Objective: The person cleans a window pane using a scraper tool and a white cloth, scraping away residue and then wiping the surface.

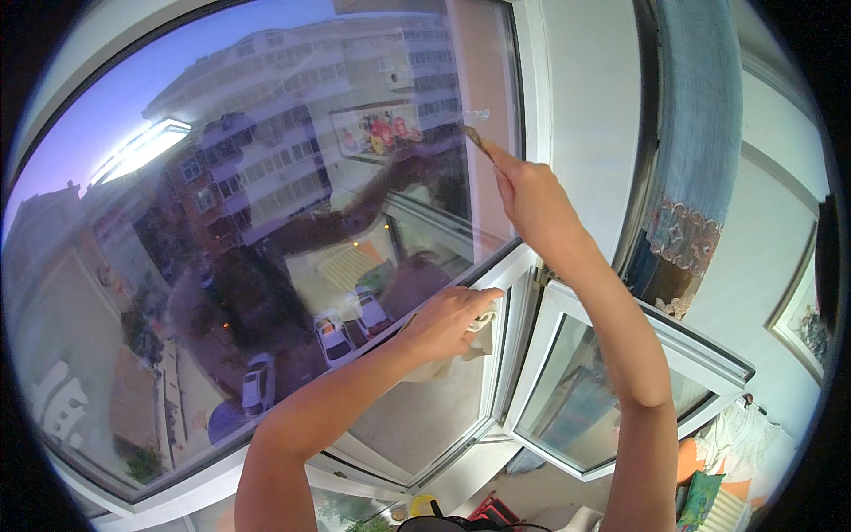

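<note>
A large window pane [279, 199] fills the view before me, with a room and my arms reflected in it. My right hand [532, 193] grips a small thin tool [475, 139], whose exact kind is unclear; most of it is hidden by my fingers. Its dark tip is at the glass near the pane's right side. Just above that tip, a whitish mark [480, 114] shows on the pane. Lower down, my left hand [442, 322] is at the white window frame [512, 263], holding a crumpled beige cloth [488, 339] that hangs below the fingers.
A smaller white-framed casement [598, 386] stands open at the lower right, beside an open window gap. Blue curtain fabric [701, 100] hangs at the right. Below are a red object [493, 509], a yellow object [423, 505] and a green cushion [701, 499].
</note>
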Available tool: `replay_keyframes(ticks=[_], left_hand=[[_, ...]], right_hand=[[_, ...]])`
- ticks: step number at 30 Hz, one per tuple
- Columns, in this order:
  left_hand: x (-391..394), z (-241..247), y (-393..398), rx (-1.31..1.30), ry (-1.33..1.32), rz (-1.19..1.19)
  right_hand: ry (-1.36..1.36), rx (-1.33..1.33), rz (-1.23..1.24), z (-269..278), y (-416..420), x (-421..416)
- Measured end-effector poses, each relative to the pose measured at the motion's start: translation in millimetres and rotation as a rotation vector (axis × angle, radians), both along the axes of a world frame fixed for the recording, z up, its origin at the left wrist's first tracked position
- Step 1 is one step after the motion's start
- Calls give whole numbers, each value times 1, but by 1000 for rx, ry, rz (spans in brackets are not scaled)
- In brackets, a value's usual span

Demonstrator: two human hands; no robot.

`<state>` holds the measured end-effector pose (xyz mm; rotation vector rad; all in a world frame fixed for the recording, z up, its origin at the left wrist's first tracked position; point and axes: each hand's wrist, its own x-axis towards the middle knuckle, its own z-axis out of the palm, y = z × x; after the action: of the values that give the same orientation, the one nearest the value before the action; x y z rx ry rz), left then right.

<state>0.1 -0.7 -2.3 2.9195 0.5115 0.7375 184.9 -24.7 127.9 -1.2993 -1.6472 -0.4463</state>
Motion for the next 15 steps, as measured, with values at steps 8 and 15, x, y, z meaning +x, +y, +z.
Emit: replay_keyframes(ticks=[8,15], left_hand=[[-2,-1,3,18,-18,8],[0,-1,0,-7,10,9]], right_hand=[[-88,-89,-13,6,-2,-6],[-102,-25,-51,11,-11,-5]])
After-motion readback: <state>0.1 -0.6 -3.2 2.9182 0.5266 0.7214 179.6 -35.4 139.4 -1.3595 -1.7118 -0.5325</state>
